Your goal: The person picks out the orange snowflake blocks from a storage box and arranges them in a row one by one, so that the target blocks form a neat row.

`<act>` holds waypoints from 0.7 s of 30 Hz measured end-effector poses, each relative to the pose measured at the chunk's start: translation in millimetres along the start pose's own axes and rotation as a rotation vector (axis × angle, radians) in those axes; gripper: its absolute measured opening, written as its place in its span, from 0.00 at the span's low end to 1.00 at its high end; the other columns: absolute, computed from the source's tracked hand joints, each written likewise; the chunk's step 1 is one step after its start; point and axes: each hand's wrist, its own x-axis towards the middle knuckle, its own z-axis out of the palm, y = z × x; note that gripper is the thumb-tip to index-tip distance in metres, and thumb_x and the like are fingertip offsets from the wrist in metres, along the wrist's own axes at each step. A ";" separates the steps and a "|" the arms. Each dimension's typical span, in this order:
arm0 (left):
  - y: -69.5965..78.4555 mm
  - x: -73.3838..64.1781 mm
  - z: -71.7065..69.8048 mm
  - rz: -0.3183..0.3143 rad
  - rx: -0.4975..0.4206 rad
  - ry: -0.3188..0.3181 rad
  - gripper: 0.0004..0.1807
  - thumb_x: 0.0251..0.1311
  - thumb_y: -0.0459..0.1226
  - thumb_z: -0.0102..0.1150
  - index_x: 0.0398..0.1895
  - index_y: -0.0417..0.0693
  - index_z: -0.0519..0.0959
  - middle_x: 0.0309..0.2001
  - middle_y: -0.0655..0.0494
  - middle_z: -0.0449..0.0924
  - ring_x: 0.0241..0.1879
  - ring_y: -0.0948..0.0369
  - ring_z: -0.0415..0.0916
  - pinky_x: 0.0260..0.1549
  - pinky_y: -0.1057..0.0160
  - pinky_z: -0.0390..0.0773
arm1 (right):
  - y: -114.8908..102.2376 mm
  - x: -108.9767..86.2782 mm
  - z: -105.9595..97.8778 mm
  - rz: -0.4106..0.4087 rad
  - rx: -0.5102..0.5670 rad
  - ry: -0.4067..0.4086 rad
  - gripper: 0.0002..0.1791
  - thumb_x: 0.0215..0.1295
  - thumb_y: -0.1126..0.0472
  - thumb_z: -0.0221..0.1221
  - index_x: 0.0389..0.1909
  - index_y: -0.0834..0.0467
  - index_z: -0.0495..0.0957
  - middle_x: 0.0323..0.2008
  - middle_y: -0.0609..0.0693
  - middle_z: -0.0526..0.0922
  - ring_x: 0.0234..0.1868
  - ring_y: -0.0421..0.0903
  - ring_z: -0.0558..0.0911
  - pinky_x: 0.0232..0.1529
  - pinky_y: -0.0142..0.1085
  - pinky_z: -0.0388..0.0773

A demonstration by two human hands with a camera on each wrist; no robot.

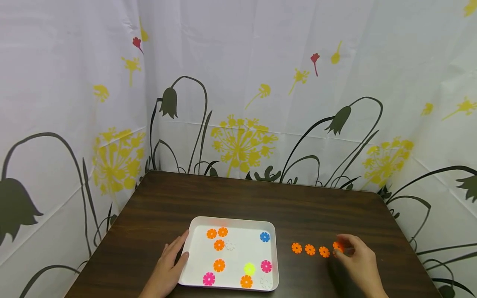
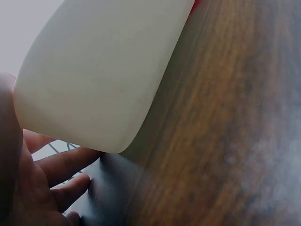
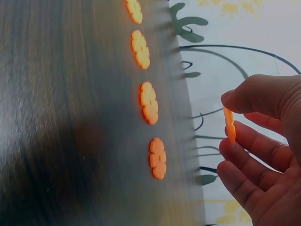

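Observation:
A white tray (image 1: pixel 232 285) holds several flower-shaped discs: orange (image 1: pixel 219 265), pink (image 1: pixel 209 279), blue (image 1: pixel 265 236), yellow (image 1: pixel 249 269) and clear ones (image 1: pixel 230 246). My left hand (image 1: pixel 167 263) rests against the tray's left side, fingers and thumb touching its edge. In the left wrist view, the tray wall (image 2: pixel 94 80) hides part of that hand (image 2: pixel 47 183). To the tray's right, my right hand (image 1: pixel 357 260) pinches an orange flower-shaped disc (image 3: pixel 229 125) between thumb and fingers. Beside it, several matching orange discs (image 3: pixel 149 102) lie spaced in a row on the table.
The dark wood-grain table (image 1: pixel 231 194) extends behind and around the tray. A white curtain (image 1: pixel 238 82) printed with flowers hangs behind it and along both sides.

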 end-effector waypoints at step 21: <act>1.1 0.1 0.0 -0.010 -0.005 0.000 0.33 0.76 0.37 0.57 0.82 0.53 0.65 0.77 0.36 0.68 0.78 0.34 0.60 0.77 0.26 0.45 | 25.7 -6.9 -7.2 0.016 -0.042 0.058 0.22 0.51 0.71 0.79 0.48 0.59 0.87 0.42 0.52 0.89 0.38 0.34 0.83 0.36 0.20 0.79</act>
